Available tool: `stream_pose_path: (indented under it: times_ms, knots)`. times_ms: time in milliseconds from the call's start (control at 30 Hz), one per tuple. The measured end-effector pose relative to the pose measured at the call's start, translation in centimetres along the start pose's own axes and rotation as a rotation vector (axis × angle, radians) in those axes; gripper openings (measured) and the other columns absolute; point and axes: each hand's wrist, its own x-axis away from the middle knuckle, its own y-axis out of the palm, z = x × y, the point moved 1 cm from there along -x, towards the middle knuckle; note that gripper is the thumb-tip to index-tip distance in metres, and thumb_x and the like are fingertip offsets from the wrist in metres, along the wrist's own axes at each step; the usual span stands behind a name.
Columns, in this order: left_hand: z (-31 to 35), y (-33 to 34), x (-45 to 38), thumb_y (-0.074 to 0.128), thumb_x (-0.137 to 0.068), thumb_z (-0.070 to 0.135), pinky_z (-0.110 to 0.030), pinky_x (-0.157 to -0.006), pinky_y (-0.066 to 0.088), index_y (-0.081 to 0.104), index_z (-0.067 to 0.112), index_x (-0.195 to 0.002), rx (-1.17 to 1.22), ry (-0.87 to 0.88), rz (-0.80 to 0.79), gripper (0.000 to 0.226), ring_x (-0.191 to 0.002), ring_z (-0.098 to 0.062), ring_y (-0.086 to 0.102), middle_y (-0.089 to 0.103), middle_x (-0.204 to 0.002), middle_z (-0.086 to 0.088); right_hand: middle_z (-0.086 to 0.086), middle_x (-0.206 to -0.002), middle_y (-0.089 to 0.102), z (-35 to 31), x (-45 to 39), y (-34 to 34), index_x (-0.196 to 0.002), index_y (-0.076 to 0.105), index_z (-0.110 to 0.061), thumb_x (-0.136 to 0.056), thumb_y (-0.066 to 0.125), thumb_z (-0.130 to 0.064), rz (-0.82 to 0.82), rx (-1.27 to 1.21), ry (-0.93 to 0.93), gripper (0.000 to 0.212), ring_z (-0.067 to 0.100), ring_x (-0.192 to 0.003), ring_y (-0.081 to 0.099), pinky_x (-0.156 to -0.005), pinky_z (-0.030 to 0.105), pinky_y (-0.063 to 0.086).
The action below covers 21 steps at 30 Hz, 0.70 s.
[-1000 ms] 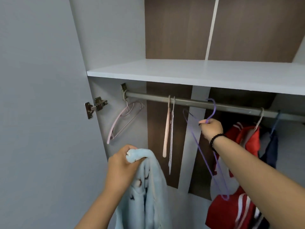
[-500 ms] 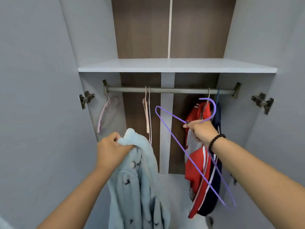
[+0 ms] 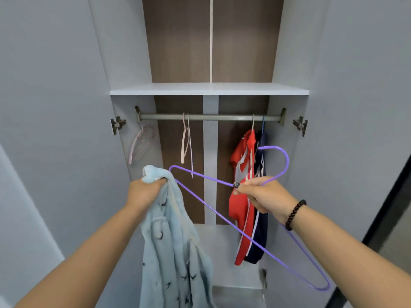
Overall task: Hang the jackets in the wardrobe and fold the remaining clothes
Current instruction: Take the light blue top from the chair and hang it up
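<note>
— What was the left hand (image 3: pixel 145 191) doing?

— It was clenched round the bunched top of a light blue fleece jacket (image 3: pixel 175 247), fingers curled into the fabric. The rest of the jacket hung straight down below the fist, in front of the open wardrobe (image 3: pixel 209 88).

— And the right hand (image 3: pixel 264 196)?

— It pinched a purple wire hanger (image 3: pixel 222 215) at the neck, just below the hook, between thumb and curled fingers. A black bead bracelet (image 3: pixel 294 215) sat on that wrist. The hanger was tilted: its hook rose to the right of the hand, one shoulder tip pointed left and reached the jacket beside the left hand, the other ran down towards the lower right.

— Was the hanger on the rail (image 3: pixel 209 117)?

— No, it was held in the air, well below the rail.

— What hung on the rail?

— A pink hanger (image 3: pixel 142 144) at the far left, two pale hangers (image 3: pixel 185 141) left of centre, and at the right a red jacket (image 3: pixel 243 196) with a navy garment (image 3: pixel 260 232) just beside it.
</note>
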Motion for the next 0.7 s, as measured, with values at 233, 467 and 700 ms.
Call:
stream_pose_path:
  times_ms: [233, 467, 700]
  knots:
    - [0.0, -0.4, 8.4, 0.073, -0.080, 0.031, -0.030, -0.069, 0.044, 0.058, 0.014, -0.084, 0.074, -0.083, 0.104, 0.024, -0.075, -0.021, 0.060, 0.060, -0.083, -0.001, -0.002, -0.046, 0.031, 1.5, 8.2, -3.1, -0.078, 0.073, -0.005, -0.089, 0.061, -0.015, -0.063, -0.005, 0.025, 0.019, 0.012, -0.040, 0.022, -0.039, 0.019, 0.019]
    - [-0.4, -1.7, 16.0, 0.069, -0.080, 0.021, -0.027, -0.057, 0.042, 0.058, 0.013, -0.075, 0.020, -0.094, 0.124, 0.015, -0.066, -0.019, 0.059, 0.059, -0.074, -0.001, -0.005, -0.043, 0.033, 3.8, 15.3, -3.4, -0.073, 0.074, -0.009, -0.083, 0.066, -0.016, -0.179, 0.067, 0.073, 0.014, 0.010, -0.038, 0.024, -0.038, 0.018, 0.021]
    - [1.9, -2.5, 21.3, 0.066, -0.082, 0.012, -0.024, -0.052, 0.046, 0.062, 0.012, -0.070, -0.007, -0.019, -0.100, 0.012, -0.061, -0.018, 0.061, 0.064, -0.066, -0.004, -0.003, -0.045, 0.031, 3.8, 17.4, -0.3, -0.086, 0.071, 0.002, -0.081, 0.068, -0.014, -0.216, 0.101, 0.167, 0.017, 0.011, -0.036, 0.021, -0.038, 0.018, 0.018]
